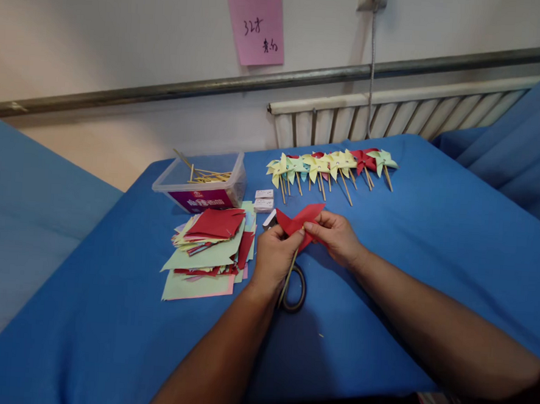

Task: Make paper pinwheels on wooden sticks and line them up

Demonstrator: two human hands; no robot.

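Between my two hands is a red paper pinwheel point(314, 213), its blades folded and a thin wooden stick point(288, 275) running down from its middle. My left hand point(273, 255) is closed around the top of the stick, with the thumb near the pinwheel's centre. From the other side my right hand point(336, 235) pinches the red paper, thumb and fingers close to the centre. Whatever fastens paper to stick is hidden by the fingertips. Black-handled scissors point(297, 289) lie on the table under my left hand, their blades covered.
Stacked coloured paper point(201, 286) lies left of my hands. Behind it stands a clear plastic box point(170, 187) with wooden sticks. Two small white boxes point(263, 205) sit beside it. Several finished pinwheels point(318, 163) line the back of the blue-covered table point(121, 315), near a radiator point(394, 115).
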